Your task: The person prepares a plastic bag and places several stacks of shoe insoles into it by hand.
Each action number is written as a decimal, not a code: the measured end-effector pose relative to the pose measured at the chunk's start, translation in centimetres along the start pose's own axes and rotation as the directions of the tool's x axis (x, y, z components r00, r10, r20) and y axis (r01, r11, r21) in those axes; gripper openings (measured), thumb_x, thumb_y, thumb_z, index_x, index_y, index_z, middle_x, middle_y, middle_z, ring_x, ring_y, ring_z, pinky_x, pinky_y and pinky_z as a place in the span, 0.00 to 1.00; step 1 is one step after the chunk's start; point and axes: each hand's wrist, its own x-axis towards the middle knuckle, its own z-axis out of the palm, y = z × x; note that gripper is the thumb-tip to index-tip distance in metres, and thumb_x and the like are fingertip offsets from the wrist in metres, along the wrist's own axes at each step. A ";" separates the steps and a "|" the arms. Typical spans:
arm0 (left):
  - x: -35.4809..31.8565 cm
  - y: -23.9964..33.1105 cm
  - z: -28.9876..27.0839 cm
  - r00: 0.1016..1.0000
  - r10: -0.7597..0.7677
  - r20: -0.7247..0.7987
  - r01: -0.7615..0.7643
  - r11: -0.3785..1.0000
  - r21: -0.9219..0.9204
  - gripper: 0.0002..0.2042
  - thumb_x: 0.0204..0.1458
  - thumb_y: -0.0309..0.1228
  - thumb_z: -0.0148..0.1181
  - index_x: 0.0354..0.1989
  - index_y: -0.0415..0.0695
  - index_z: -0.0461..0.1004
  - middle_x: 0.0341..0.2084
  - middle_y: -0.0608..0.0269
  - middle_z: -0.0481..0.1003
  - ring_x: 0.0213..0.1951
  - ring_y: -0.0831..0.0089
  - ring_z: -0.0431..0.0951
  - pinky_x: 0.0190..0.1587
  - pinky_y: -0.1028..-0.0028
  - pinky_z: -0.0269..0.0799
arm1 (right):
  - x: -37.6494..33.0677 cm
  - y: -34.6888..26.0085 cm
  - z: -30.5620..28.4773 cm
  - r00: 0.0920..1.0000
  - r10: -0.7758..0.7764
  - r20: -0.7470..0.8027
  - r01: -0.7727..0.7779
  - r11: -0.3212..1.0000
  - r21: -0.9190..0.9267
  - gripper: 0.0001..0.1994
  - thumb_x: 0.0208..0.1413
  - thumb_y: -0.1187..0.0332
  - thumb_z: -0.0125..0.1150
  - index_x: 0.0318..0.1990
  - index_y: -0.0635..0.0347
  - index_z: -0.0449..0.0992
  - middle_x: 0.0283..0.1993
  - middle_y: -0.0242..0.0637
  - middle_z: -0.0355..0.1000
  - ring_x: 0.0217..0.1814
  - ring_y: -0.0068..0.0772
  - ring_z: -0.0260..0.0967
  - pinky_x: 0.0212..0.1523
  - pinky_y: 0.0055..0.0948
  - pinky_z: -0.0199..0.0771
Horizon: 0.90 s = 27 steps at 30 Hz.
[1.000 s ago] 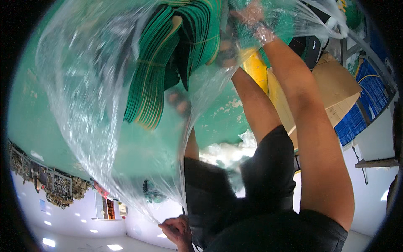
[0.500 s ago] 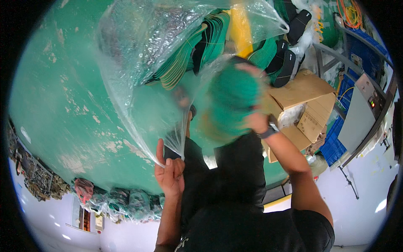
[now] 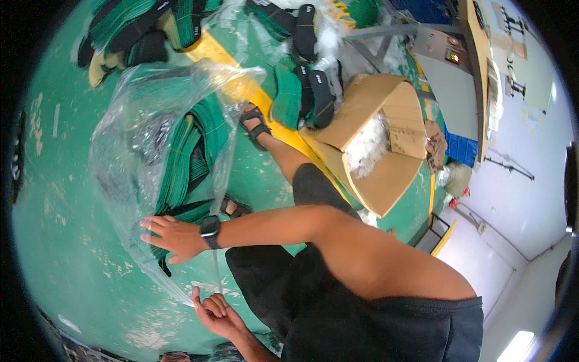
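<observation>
Clear plastic bag [image 3: 151,151] blurs green-black stacks [image 3: 193,151]; right hand [image 3: 172,236] spread flat, left hand [image 3: 217,312] pinching its edge.

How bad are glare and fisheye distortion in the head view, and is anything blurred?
Head view: strong fisheye, black corners, and the yellow floor stripe bends; white glare patches on the crinkled clear plastic bag partly veil the green flat pieces inside; the right hand and left hand look sharp; lighting is even, shadows soft.

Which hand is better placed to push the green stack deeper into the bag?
Right: the right hand lies flat on the plastic bag over the green stack; the left hand sits at its edge.
</observation>
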 end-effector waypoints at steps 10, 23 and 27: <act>3.0 -0.9 3.2 0.976 -0.121 -0.179 0.186 0.891 0.413 0.17 0.58 0.31 0.46 0.50 0.30 0.62 0.08 0.77 0.50 0.11 0.87 0.49 0.16 0.83 0.47 | -28.6 31.6 -28.3 0.352 0.542 -0.763 -0.935 0.236 -0.263 0.31 0.43 0.48 0.59 0.41 0.74 0.66 0.40 0.59 0.66 0.46 0.57 0.62 0.47 0.47 0.62; 6.2 -1.3 8.6 0.897 -0.347 -0.273 0.436 0.603 0.668 0.17 0.54 0.35 0.51 0.49 0.38 0.67 0.16 0.75 0.61 0.17 0.84 0.59 0.26 0.78 0.59 | -29.0 40.3 -26.9 -0.273 0.735 -0.621 -0.961 -0.181 0.208 0.59 0.22 0.35 0.69 0.56 0.74 0.52 0.53 0.57 0.57 0.59 0.57 0.51 0.58 0.47 0.52; 5.7 -1.0 5.6 0.914 -0.337 -0.228 0.407 0.759 0.509 0.16 0.55 0.33 0.50 0.48 0.36 0.67 0.15 0.76 0.57 0.18 0.84 0.57 0.25 0.81 0.56 | -28.3 40.8 -28.1 -0.315 0.743 -0.590 -0.949 -0.226 0.222 0.59 0.19 0.36 0.71 0.54 0.74 0.53 0.52 0.56 0.58 0.58 0.56 0.51 0.59 0.45 0.52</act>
